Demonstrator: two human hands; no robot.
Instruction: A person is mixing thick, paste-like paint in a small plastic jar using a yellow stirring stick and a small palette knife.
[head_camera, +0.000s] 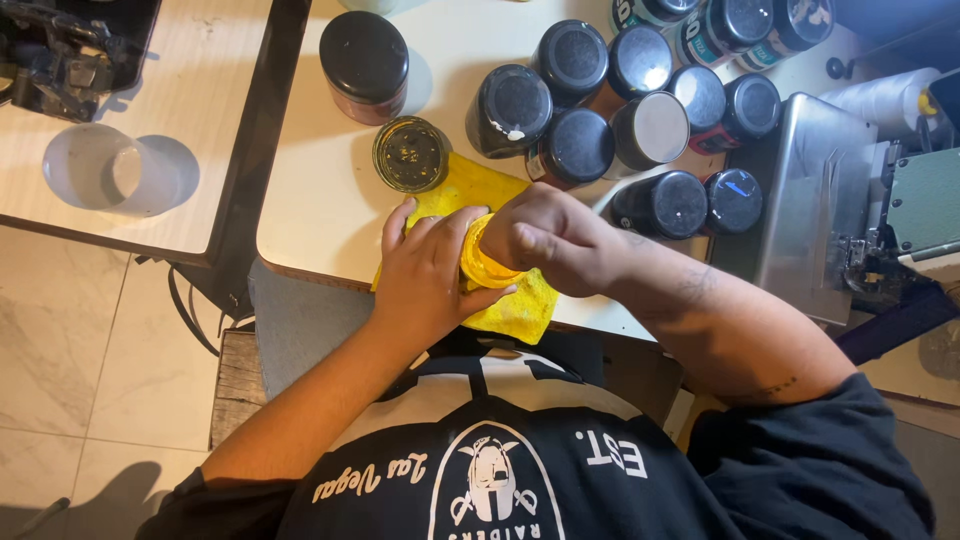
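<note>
My left hand (428, 278) wraps around a small yellow jar (478, 262) at the near edge of the white table (320, 190). My right hand (548, 238) covers the jar's top from the right, fingers closed over it. Both hands rest over a yellow cloth (478, 190) spread on the table. Just beyond the cloth stands an open jar with dark, yellow-speckled contents (410, 153).
Several black-lidded jars (580, 145) crowd the table's far right, and one larger dark jar (364, 62) stands apart at the back. A sewing machine's metal plate (800, 200) lies to the right. A clear plastic cup (115, 170) sits on a second table at left.
</note>
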